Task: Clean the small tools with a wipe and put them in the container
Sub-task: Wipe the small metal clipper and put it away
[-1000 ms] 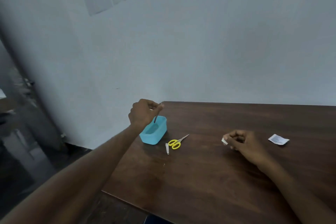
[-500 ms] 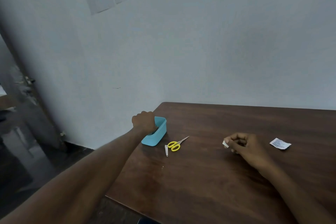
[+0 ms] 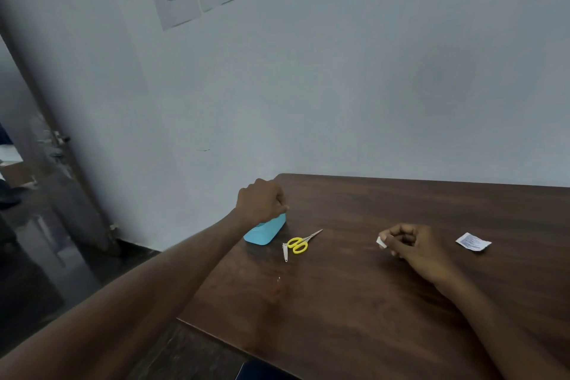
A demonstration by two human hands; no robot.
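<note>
Right now I am finishing the drop of a cleaned tool: my left hand (image 3: 260, 202) is hovering over the far end of the blue container (image 3: 265, 232), left of centre in the frame, fingers curled under so that I cannot tell whether that grip is holding anything or has already let go. My right hand (image 3: 407, 242), right of centre, is resting on the desk (image 3: 354, 302) with a narrow grip pinching the white wipe (image 3: 381, 242) at its fingertips. Between the two hands, the yellow-handled scissors (image 3: 301, 243) and the small nail clipper (image 3: 285, 251) are lying just beside the container, touching or nearly touching each other, and I am judging both as not yet wiped. A torn white sachet (image 3: 472, 242) is lying toward the right edge.

Next I am expecting to bring the left hand back to one of those two tools and carry it to the wipe; both are thin and flat on the desk, so a fingertip pinch is what the pick-up is calling for.

Compared with a second ago, my left hand is no longer showing a thin dark tool above the container; it has sunk lower against the rim, while the right hand has stayed put.
</note>
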